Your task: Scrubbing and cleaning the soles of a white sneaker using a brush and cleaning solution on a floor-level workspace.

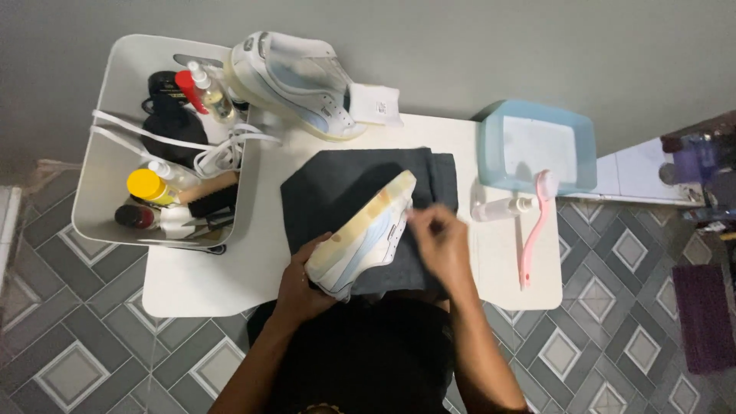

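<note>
A white sneaker (366,232) with pale blue panels and a yellowed sole is tipped on its side over a dark grey towel (337,184). My left hand (300,282) grips it at the heel end from below. My right hand (437,239) is at the shoe's upper side near the lace area, fingers pinched together and blurred; what they hold is too small to tell. The matching sneaker (295,83) lies at the back of the white table (199,284), against the wall.
A white tub (115,138) at the left holds spray bottles, brushes and white laces. A pale blue basin (537,146) stands at the back right, with a small clear bottle (498,208) and a pink long-handled brush (534,230) beside it. Patterned tile floor surrounds the table.
</note>
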